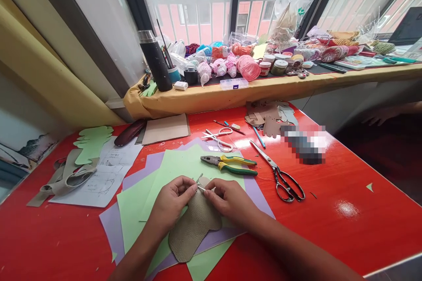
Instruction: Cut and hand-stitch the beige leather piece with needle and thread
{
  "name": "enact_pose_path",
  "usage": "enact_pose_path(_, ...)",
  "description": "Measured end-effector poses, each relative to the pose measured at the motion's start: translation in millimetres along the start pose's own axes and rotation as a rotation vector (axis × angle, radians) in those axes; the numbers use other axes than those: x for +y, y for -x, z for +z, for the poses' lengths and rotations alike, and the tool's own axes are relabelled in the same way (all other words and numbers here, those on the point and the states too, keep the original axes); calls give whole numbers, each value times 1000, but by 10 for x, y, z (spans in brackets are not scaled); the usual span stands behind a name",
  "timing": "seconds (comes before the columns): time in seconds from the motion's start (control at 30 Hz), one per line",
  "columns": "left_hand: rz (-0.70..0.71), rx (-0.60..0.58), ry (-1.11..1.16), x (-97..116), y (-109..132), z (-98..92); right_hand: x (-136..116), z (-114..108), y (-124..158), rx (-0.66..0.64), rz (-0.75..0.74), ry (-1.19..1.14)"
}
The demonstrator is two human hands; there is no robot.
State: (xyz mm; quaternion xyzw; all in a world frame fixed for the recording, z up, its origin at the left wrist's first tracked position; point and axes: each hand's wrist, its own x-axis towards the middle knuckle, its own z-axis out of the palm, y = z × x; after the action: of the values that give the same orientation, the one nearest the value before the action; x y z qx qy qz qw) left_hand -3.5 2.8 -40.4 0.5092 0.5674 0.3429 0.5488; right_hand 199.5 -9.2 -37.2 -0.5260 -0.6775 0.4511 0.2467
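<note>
Leathery piece [194, 230], outline looking already cut, over paper sheets [180, 162]; left hand [177, 195] and right hand [227, 196] pinched closed on its top edge, where work seems unfinished.

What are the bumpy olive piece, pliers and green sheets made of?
Olive piece: probably leather or imitation, pebbly grain, soft sheen.
Pliers: dull grey metal nose, smooth grips maybe plastic or rubber.
Green sheets: seemingly matt paper or card, thin with crisp edges.

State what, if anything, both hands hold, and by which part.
The left hand and right hand hold the olive leather-like piece by its narrow far end; a thin item there is too small to identify.
</note>
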Motion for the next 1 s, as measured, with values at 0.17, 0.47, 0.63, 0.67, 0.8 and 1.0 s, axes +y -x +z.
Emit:
enact_pose_path(0.17,30,31,-42,-68,-3,18,-5,7,-15,-3,7,65)
enact_pose_path(0.47,283,94,-463,-31,158,112,-14,66,9,3,-37,254)
enact_pose_path(0.63,473,89,-658,-122,141,82,-6,48,0,1,-38,247)
enact_pose_path(0.67,484,88,-652,-134,135,78,-7,31,-7,-3,-33,209)
enact_pose_path(0.8,348,98,-454,-120,118,93,9,-28,-36,-18,-28,55)
enact_pose_path(1.0,62,37,-111,-28,45,76,62,-15,-30,-1,-28,36)
